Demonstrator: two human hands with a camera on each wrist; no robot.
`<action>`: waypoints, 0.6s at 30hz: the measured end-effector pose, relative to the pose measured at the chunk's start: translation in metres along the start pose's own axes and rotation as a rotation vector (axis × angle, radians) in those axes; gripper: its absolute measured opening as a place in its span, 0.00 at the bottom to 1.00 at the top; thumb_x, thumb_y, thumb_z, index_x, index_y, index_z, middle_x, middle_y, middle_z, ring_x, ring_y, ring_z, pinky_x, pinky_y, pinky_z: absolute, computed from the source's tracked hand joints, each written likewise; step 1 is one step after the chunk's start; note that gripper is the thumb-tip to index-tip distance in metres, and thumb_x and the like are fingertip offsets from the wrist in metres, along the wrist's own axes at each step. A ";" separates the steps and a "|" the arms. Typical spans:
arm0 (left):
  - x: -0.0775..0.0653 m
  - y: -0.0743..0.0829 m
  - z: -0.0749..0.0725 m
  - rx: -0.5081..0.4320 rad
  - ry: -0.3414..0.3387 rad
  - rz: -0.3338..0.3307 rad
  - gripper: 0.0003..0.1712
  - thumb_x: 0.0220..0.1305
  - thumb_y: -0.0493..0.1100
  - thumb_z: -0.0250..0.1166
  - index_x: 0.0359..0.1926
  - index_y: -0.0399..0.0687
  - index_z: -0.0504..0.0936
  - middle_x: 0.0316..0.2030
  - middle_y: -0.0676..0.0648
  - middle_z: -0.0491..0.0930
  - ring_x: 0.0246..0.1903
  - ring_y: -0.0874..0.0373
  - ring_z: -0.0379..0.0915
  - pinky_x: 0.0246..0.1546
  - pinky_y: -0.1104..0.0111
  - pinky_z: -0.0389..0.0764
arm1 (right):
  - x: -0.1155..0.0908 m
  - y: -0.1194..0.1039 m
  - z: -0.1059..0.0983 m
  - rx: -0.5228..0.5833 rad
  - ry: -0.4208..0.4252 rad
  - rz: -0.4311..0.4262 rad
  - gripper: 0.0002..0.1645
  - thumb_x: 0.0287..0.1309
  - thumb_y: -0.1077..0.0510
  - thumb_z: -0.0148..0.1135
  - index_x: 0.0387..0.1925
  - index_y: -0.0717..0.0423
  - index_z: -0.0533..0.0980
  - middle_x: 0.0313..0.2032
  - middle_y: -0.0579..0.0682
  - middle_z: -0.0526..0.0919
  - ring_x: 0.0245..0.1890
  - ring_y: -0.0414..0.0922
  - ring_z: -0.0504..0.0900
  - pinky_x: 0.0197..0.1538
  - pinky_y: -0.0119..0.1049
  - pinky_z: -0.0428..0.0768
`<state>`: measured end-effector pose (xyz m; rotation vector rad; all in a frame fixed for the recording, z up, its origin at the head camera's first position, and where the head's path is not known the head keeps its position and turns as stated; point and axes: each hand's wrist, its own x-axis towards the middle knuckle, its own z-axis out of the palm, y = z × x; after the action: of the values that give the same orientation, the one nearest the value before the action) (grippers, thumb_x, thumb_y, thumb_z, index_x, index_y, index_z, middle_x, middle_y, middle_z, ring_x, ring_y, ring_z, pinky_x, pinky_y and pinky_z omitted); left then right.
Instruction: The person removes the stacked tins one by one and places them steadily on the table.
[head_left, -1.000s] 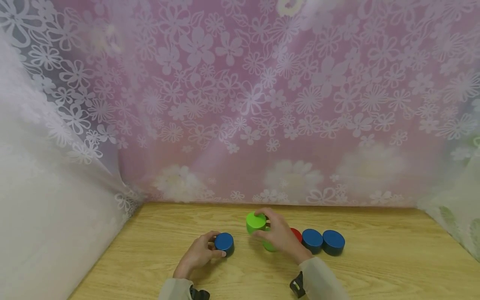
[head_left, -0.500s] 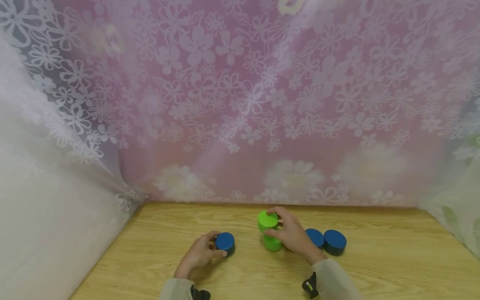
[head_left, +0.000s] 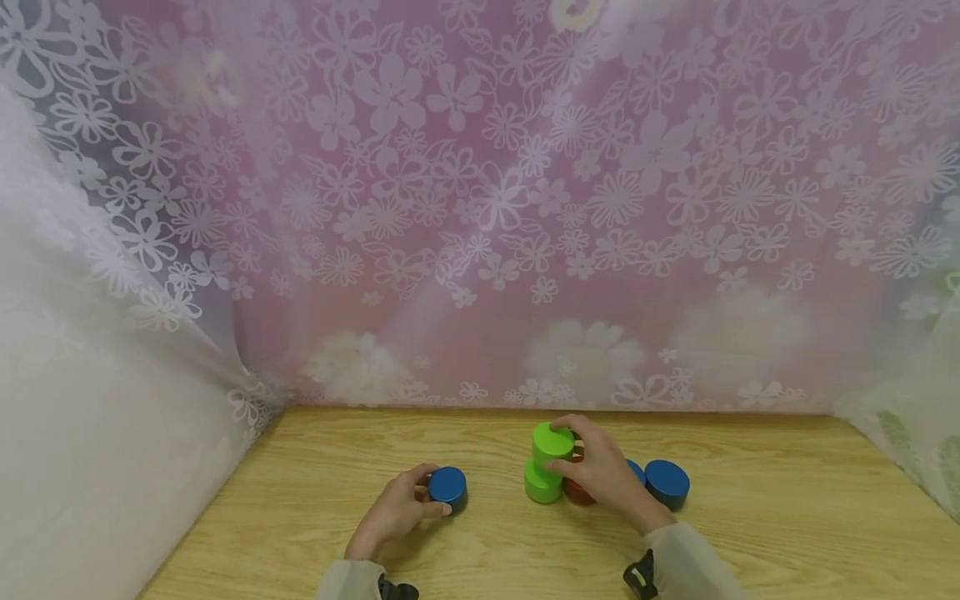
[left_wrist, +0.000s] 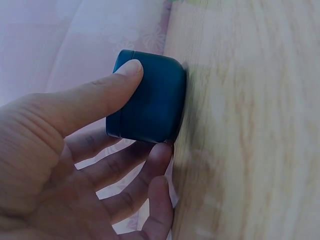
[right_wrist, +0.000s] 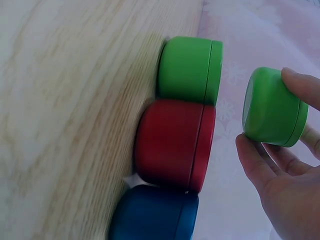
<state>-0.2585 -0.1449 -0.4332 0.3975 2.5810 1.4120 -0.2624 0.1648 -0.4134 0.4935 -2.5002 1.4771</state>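
My left hand [head_left: 396, 508] grips a small round blue tin [head_left: 448, 488] standing on the table, thumb on its near side. In the left wrist view that tin [left_wrist: 152, 100] has its base against the wood. My right hand [head_left: 606, 473] pinches a green lidded tin [head_left: 552, 443] by its sides. The right wrist view shows this held tin [right_wrist: 275, 107] raised above the row, a gap between it and the tins below. Beneath it stand a second green tin [right_wrist: 185, 70], a red tin [right_wrist: 172, 142] and a blue tin [right_wrist: 155, 215], side by side.
Another blue tin [head_left: 667, 485] stands at the right end of the row, partly behind my right forearm in the head view. The wooden table [head_left: 480, 554] runs back to a pink flowered curtain [head_left: 480, 250]. A pale curtain [head_left: 97, 417] hangs at the left.
My right hand has carried the green tin rightward, from left of the row to over the standing green and red tins. The left hand and its blue tin have stayed put.
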 end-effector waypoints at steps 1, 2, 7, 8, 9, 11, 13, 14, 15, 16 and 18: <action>0.000 0.000 0.000 -0.002 -0.002 -0.005 0.36 0.60 0.34 0.74 0.66 0.27 0.70 0.55 0.30 0.77 0.51 0.37 0.78 0.37 0.56 0.83 | 0.000 0.000 -0.002 0.001 -0.002 -0.006 0.28 0.53 0.70 0.75 0.55 0.65 0.75 0.55 0.60 0.78 0.55 0.59 0.79 0.53 0.50 0.83; 0.000 0.001 0.000 -0.004 -0.004 -0.009 0.36 0.60 0.34 0.74 0.66 0.27 0.70 0.55 0.30 0.77 0.51 0.37 0.78 0.37 0.56 0.83 | -0.001 0.001 -0.003 0.001 -0.005 -0.010 0.28 0.53 0.70 0.75 0.55 0.65 0.75 0.55 0.61 0.78 0.55 0.60 0.79 0.53 0.50 0.83; 0.000 0.000 -0.001 -0.012 -0.008 -0.010 0.36 0.60 0.34 0.74 0.66 0.26 0.70 0.54 0.30 0.77 0.50 0.38 0.78 0.37 0.56 0.83 | -0.004 0.003 -0.008 0.012 -0.012 0.007 0.28 0.54 0.69 0.75 0.56 0.65 0.75 0.56 0.61 0.77 0.56 0.59 0.78 0.55 0.51 0.81; 0.000 0.000 -0.001 -0.012 -0.007 -0.007 0.36 0.60 0.34 0.74 0.66 0.26 0.70 0.54 0.30 0.77 0.50 0.38 0.78 0.38 0.56 0.83 | -0.004 0.003 -0.009 0.012 -0.013 0.007 0.28 0.54 0.69 0.75 0.56 0.66 0.74 0.56 0.61 0.77 0.56 0.59 0.78 0.55 0.52 0.81; 0.000 -0.001 -0.001 -0.014 -0.007 -0.007 0.36 0.60 0.34 0.74 0.66 0.26 0.70 0.54 0.31 0.77 0.49 0.39 0.78 0.37 0.56 0.83 | -0.005 0.003 -0.010 0.010 -0.012 0.012 0.28 0.54 0.69 0.75 0.56 0.65 0.75 0.56 0.61 0.77 0.56 0.59 0.78 0.56 0.52 0.81; 0.000 -0.002 -0.001 -0.021 -0.007 -0.001 0.36 0.60 0.34 0.74 0.66 0.26 0.70 0.54 0.30 0.77 0.49 0.39 0.79 0.36 0.57 0.83 | -0.005 0.003 -0.010 0.002 -0.006 0.012 0.28 0.54 0.69 0.75 0.56 0.65 0.75 0.56 0.61 0.78 0.56 0.59 0.78 0.56 0.53 0.80; 0.000 -0.003 -0.001 -0.027 -0.008 0.001 0.36 0.60 0.34 0.74 0.66 0.26 0.70 0.54 0.31 0.77 0.49 0.39 0.79 0.34 0.57 0.82 | -0.005 0.004 -0.011 -0.007 -0.003 0.013 0.28 0.54 0.69 0.75 0.56 0.65 0.75 0.56 0.61 0.78 0.56 0.60 0.78 0.56 0.54 0.80; 0.001 -0.003 -0.001 -0.029 -0.009 0.003 0.36 0.60 0.34 0.74 0.66 0.26 0.70 0.54 0.31 0.77 0.49 0.40 0.79 0.33 0.57 0.82 | -0.005 0.005 -0.012 -0.011 -0.001 0.016 0.28 0.54 0.70 0.74 0.56 0.65 0.75 0.56 0.61 0.78 0.57 0.60 0.78 0.56 0.54 0.80; 0.001 -0.003 -0.001 -0.033 -0.011 0.003 0.36 0.60 0.34 0.74 0.66 0.26 0.70 0.55 0.30 0.76 0.49 0.40 0.79 0.33 0.57 0.82 | -0.005 0.005 -0.012 -0.016 0.004 0.023 0.28 0.54 0.70 0.75 0.56 0.65 0.75 0.56 0.61 0.78 0.57 0.60 0.78 0.56 0.54 0.80; 0.001 -0.003 -0.001 -0.035 -0.012 0.004 0.36 0.61 0.34 0.74 0.66 0.26 0.70 0.55 0.30 0.76 0.49 0.39 0.78 0.33 0.57 0.82 | -0.005 0.005 -0.012 -0.019 0.008 0.024 0.28 0.54 0.70 0.74 0.56 0.65 0.75 0.56 0.61 0.78 0.57 0.60 0.78 0.56 0.54 0.80; 0.001 -0.004 -0.001 -0.033 -0.012 0.002 0.36 0.61 0.34 0.74 0.66 0.27 0.70 0.55 0.31 0.77 0.49 0.39 0.78 0.33 0.57 0.83 | -0.005 0.006 -0.014 -0.027 0.011 0.027 0.28 0.54 0.70 0.74 0.56 0.65 0.75 0.56 0.61 0.77 0.57 0.61 0.77 0.57 0.55 0.79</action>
<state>-0.2601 -0.1472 -0.4357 0.4028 2.5446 1.4470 -0.2605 0.1807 -0.4131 0.4479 -2.5245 1.4493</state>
